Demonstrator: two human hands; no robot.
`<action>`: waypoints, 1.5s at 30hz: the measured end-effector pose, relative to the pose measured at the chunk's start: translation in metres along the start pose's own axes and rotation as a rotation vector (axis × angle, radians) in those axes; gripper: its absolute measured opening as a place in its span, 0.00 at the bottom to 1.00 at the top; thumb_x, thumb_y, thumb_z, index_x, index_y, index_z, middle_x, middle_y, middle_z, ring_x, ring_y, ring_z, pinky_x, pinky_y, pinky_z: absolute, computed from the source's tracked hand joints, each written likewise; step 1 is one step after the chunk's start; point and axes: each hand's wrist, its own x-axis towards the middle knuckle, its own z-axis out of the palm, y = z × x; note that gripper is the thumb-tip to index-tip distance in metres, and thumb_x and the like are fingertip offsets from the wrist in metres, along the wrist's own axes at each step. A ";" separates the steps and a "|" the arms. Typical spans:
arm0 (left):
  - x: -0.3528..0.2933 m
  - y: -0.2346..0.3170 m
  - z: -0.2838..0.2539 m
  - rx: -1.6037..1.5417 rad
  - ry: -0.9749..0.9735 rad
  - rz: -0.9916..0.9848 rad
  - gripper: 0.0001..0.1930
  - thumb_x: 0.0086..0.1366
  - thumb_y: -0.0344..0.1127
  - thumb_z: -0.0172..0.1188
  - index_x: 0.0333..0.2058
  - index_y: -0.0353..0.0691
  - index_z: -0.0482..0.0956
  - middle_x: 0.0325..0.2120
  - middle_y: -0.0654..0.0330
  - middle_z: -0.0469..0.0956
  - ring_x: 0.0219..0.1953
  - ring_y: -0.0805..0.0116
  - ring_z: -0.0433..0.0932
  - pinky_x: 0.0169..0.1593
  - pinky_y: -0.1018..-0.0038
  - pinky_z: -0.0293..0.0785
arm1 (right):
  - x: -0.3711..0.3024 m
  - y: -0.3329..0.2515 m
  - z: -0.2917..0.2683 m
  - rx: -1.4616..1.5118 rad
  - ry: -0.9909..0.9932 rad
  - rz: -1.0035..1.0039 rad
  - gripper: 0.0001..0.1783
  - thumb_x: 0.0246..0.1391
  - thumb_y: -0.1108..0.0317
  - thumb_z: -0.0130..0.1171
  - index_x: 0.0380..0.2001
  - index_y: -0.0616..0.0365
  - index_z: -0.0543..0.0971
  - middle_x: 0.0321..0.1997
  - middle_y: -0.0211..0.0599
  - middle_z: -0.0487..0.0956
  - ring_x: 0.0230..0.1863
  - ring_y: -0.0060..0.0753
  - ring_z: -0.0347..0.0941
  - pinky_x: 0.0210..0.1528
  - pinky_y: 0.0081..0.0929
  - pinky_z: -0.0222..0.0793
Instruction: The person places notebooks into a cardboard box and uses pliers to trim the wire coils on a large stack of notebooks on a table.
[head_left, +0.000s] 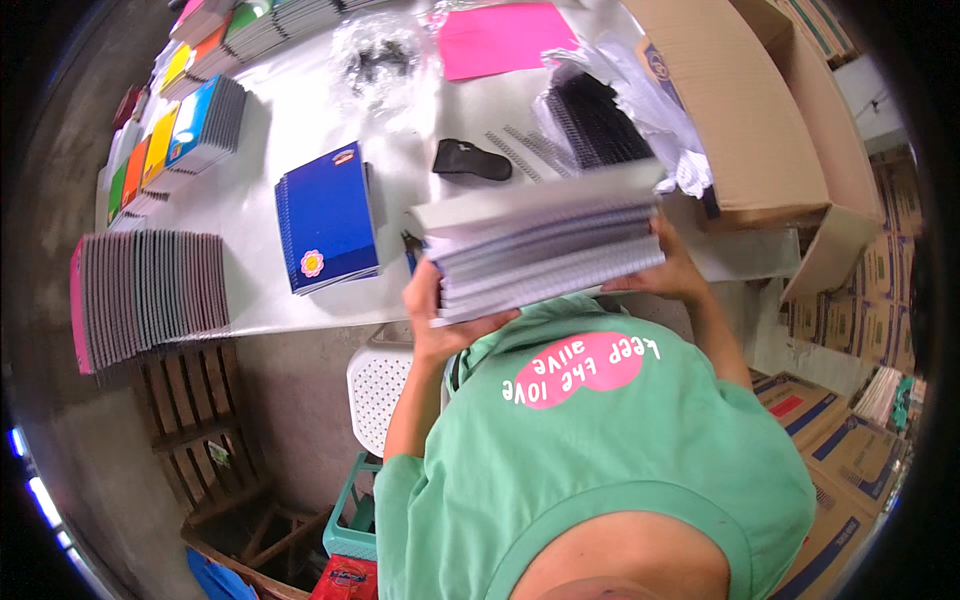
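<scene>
A thick stack of notebooks (545,250) with white page edges is held up between both hands at the table's front edge, its top blurred by motion. My left hand (432,305) grips the stack's left end, with the thumb along its lower front. Around the right end my right hand (668,268) is closed. Just left of the stack lies a dark-handled cutting tool (412,250), partly hidden. Farther left rests a short pile of blue spiral notebooks (330,215). Beyond the stack is a black pouch-like object (472,160).
Rows of spiral notebooks (150,295) line the table's left side. At the back lie clear plastic wrap (378,62) and a pink sheet (505,40). Black wire spirals (598,120) sit beside an open cardboard box (750,110) at right. A white chair (380,390) stands below the table.
</scene>
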 end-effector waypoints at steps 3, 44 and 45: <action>0.003 -0.042 0.026 0.117 -0.246 0.159 0.44 0.30 0.40 0.79 0.48 0.35 0.67 0.43 0.51 0.73 0.45 0.61 0.74 0.49 0.68 0.69 | -0.055 0.034 -0.002 0.095 0.021 0.298 0.48 0.30 0.70 0.75 0.59 0.56 0.62 0.60 0.36 0.64 0.59 0.30 0.62 0.61 0.30 0.58; 0.000 -0.081 0.051 -0.123 -0.389 0.036 0.73 0.23 0.55 0.78 0.65 0.39 0.37 0.59 0.42 0.54 0.63 0.47 0.53 0.63 0.57 0.50 | -0.106 0.067 0.046 0.285 0.228 0.263 0.51 0.56 0.53 0.52 0.65 0.36 0.24 0.71 0.45 0.39 0.71 0.44 0.36 0.68 0.41 0.41; 0.005 -0.077 0.050 -0.139 -0.420 0.028 0.70 0.26 0.53 0.77 0.65 0.37 0.40 0.60 0.42 0.54 0.65 0.49 0.50 0.64 0.59 0.48 | -0.105 0.064 0.032 0.055 0.090 0.333 0.52 0.56 0.52 0.52 0.65 0.38 0.24 0.71 0.46 0.38 0.71 0.44 0.34 0.68 0.42 0.41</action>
